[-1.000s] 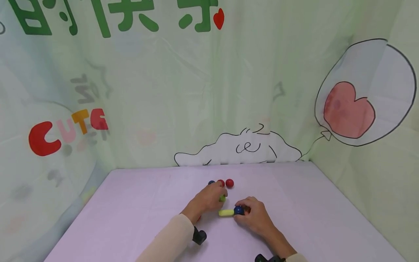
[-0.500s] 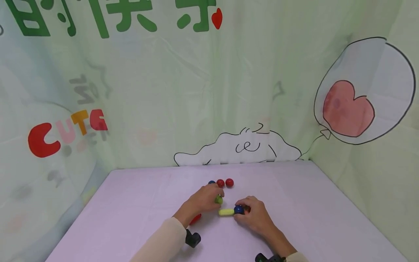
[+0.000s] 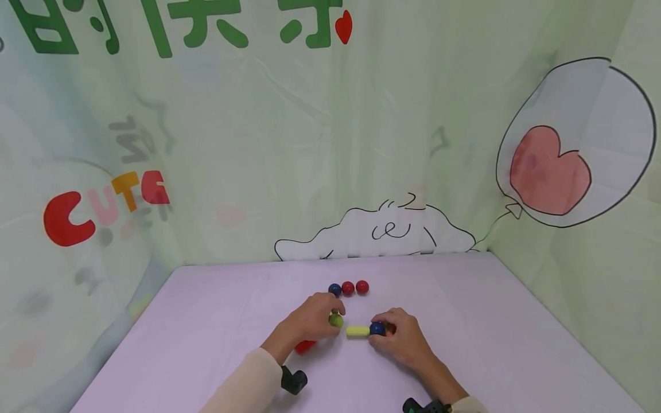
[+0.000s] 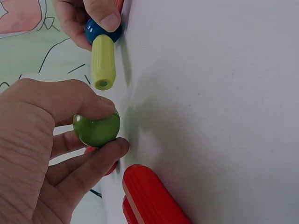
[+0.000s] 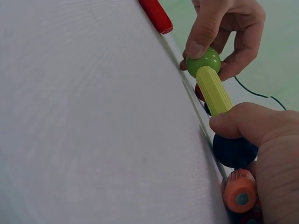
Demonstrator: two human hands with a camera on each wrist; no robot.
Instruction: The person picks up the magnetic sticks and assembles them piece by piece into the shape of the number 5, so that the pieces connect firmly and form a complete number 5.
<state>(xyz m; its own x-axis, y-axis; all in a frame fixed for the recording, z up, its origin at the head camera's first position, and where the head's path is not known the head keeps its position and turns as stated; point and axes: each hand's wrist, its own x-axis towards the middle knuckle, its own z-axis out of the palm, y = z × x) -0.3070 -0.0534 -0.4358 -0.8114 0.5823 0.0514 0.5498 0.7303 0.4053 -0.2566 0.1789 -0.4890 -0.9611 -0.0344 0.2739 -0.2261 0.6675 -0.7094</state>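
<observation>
My left hand [image 3: 310, 317] pinches a green ball [image 4: 97, 129] between thumb and fingers, just over the table. With thumb and fingers my right hand [image 3: 407, 339] grips a dark blue ball [image 3: 377, 328]. From that ball a ribbed yellow rod [image 3: 357, 331] sticks out towards the left hand. The right wrist view shows an orange rod [image 5: 240, 193] on the blue ball's other side, partly covered by the hand. A gap separates the green ball from the yellow rod's tip in the head view.
Behind the hands, a blue ball [image 3: 335, 289], a red ball [image 3: 348, 288] and another red ball [image 3: 362, 287] sit in a row. Red rods [image 4: 152, 198] lie beside the left hand. A printed curtain [image 3: 248, 143] hangs behind the lilac tabletop [image 3: 217, 321].
My left hand has moved left and slightly nearer with the green ball, baring the blue ball at the back and more of the red rods. The right hand has hardly moved.
</observation>
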